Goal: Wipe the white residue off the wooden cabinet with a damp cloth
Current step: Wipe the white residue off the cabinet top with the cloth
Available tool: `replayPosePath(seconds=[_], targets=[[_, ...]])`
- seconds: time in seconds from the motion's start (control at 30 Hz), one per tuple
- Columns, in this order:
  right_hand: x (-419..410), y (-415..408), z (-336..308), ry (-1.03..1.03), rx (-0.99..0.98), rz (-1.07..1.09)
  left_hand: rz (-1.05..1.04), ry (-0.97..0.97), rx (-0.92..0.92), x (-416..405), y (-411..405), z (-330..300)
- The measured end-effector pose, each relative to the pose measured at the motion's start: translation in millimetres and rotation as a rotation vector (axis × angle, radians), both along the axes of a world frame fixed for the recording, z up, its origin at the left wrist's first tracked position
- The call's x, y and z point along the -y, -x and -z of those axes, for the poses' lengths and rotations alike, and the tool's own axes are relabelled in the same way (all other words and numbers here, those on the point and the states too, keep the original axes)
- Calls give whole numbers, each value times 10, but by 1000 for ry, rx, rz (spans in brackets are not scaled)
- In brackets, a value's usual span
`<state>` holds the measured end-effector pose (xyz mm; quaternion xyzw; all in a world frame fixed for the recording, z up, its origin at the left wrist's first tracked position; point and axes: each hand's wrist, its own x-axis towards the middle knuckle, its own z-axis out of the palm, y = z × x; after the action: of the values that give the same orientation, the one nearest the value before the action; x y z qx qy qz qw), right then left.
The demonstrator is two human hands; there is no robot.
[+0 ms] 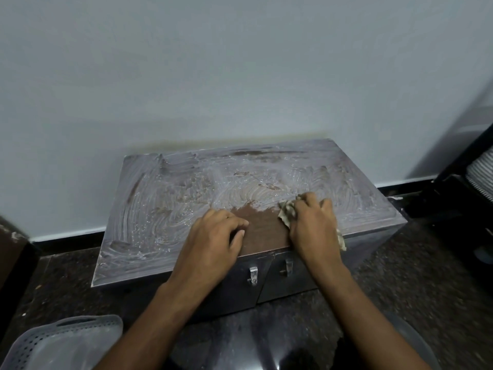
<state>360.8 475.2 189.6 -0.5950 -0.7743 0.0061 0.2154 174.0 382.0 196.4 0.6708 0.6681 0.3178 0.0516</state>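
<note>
Fingers of the right hand press the cloth flat; overlapping strokes would best clear residue from the cabinet.

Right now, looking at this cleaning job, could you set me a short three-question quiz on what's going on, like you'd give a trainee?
1. True or false: the right hand holds the cloth.
2. Where on the cabinet top does bare brown wood show? A) back left corner B) front edge, between the hands C) far right end
3. Fill in: the left hand rests on the cabinet's ____ edge.

Key: 1 true. 2 B, the clean patch; white residue covers most of the rest. 3 front.
</note>
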Motion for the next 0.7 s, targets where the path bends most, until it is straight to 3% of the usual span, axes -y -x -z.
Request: replayPosePath(seconds=[0.23, 0.47, 0.6, 0.7], targets=[[544, 154, 154, -72, -17, -238, 30, 24, -32, -65, -57, -34], [-20, 70, -13, -5, 36, 26, 30, 53, -45, -32, -20, -99], [456, 337, 127, -44, 48, -169, 4, 49, -39, -55, -6, -112], [371, 281, 145, -79, 73, -227, 9, 37, -26, -85, -34, -110]])
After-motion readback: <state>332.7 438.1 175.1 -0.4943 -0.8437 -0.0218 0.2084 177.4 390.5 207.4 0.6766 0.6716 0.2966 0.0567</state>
